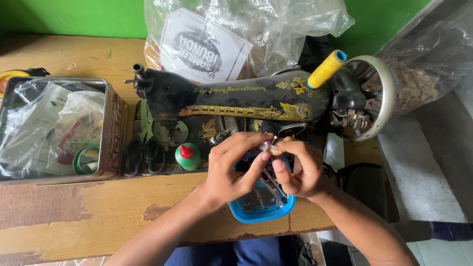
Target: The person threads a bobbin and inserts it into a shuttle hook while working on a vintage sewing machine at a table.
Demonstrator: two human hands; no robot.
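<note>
The scene is seen from one camera worn on the head, aimed steeply down and close in. The sewing machine (236, 101) is viewed from above, set across the wooden table (98, 216), with the green wall (74, 17) caught along the top edge

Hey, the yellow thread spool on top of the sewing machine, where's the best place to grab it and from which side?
Grip the yellow thread spool around its yellow middle, coming from its free blue-capped upper end. It stands tilted on the sewing machine, so lifting along that tilt probably frees it.
</note>
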